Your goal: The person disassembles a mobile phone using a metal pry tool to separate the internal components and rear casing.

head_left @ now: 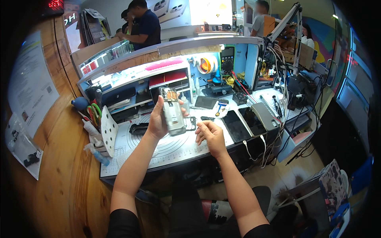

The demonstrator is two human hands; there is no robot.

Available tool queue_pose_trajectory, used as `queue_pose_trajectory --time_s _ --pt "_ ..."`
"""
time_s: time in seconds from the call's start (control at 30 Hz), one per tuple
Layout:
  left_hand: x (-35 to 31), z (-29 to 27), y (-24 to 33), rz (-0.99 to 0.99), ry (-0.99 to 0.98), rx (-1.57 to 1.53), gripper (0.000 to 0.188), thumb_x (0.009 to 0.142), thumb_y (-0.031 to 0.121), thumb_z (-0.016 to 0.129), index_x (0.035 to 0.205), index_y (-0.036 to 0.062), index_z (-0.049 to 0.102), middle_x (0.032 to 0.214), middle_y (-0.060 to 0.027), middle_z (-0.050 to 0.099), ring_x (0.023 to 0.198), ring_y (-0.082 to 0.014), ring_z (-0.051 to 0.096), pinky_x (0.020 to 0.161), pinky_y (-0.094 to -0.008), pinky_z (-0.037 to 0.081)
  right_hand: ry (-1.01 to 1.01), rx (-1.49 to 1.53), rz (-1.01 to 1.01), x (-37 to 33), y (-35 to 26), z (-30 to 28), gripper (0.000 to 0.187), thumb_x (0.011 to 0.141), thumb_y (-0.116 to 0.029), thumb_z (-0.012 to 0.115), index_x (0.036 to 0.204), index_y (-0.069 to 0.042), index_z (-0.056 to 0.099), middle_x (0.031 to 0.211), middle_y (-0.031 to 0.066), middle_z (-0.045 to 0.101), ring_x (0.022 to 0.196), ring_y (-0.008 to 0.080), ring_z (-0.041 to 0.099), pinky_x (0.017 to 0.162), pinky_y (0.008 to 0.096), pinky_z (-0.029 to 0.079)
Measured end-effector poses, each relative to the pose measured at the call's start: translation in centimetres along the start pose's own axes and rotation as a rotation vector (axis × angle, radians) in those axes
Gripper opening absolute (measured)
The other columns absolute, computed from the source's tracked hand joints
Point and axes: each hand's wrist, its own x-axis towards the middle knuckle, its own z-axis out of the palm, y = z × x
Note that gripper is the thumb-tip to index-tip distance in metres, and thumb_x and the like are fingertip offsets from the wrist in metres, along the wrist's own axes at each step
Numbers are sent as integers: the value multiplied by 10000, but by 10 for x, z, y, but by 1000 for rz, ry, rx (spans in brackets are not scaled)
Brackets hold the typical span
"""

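Note:
My left hand [157, 122] is closed around an opened smartphone [174, 118], thumb on one side and fingertips on the other. The phone stands tilted above the mat, its inner side with copper-coloured and silvery parts showing. To its right, and apart from it, is my right hand [213, 138], fingers curled and pressed together. Whatever those fingers hold, if anything, is too small to make out. Between and behind the hands, a thin dark rectangular frame [191, 123] lies on the white work mat [158, 150]. A small black piece [207, 118] lies just beyond my right hand.
Two dark-screened phones [237, 126] lie at the right, with white cables [254, 159] hanging off the front edge. A perforated white holder [108, 131] with tools stands at the left. Lit shelves, a multimeter [227, 59] and tangled cables line the back and right. Other people stand beyond.

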Motion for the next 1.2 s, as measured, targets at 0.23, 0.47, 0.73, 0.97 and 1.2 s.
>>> queue_pose_trajectory --time_s 0.23,0.47,0.73,0.97,1.2 --pt "-15 3 -28 -376 -96 -48 720 1092 610 335 1314 -34 566 1022 -210 681 793 -297 712 686 -444 644 168 -450 -541 -2 9 6 223 917 -72 780 1122 -41 697 1020 57 634 807 131 575 753 286 504" --pt "-27 24 -36 -460 -117 91 682 1096 602 320 1251 -6 586 913 -178 688 776 -280 731 675 -419 641 80 -460 -541 -7 9 3 172 907 -44 789 1051 -62 696 1040 33 570 910 141 521 839 286 463" --pt "-26 17 -49 -479 -151 144 756 1086 663 242 1318 22 569 913 -216 697 770 -320 731 721 -426 630 85 -233 -377 -13 -2 12 107 923 10 763 1017 -28 730 1046 29 572 880 107 560 688 236 530" --pt "-29 19 -48 -476 -77 201 764 1079 682 244 1281 30 585 897 -201 699 759 -292 732 714 -416 627 79 -194 -369 -13 3 13 97 917 22 763 1008 5 737 1042 52 592 803 104 617 563 233 553" --pt "-29 23 -48 -515 -79 261 726 1076 688 281 1176 43 597 841 -161 693 690 -264 725 666 -366 610 51 -255 -361 -7 -1 9 80 923 38 740 964 13 676 1036 62 574 713 102 629 488 239 573"
